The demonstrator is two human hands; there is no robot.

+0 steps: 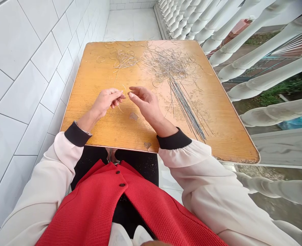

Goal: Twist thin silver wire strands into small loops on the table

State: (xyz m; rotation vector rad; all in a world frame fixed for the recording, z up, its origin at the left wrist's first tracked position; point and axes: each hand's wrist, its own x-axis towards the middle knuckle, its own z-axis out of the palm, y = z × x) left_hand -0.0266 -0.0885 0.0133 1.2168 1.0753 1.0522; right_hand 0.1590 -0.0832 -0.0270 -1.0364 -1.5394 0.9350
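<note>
My left hand [110, 99] is closed in a pinch over the left half of the wooden table [94, 75]. Between its thumb and fingers is a thin curved wire [124, 88], with one end rising above the fingertips and another hanging below. My right hand [146, 100] is just to the right, its thumb and fingers apart, and I see nothing in it. The fingertips of both hands are close together but do not appear to touch. Beyond them lies a small heap of bent pale wires [126, 59].
A larger tangle of curled wires [172, 63] covers the far right of the table. A bundle of straight grey wires [188, 109] runs from it toward the near right edge. A tiled wall [48, 61] stands on the left, a white balustrade [243, 70] on the right.
</note>
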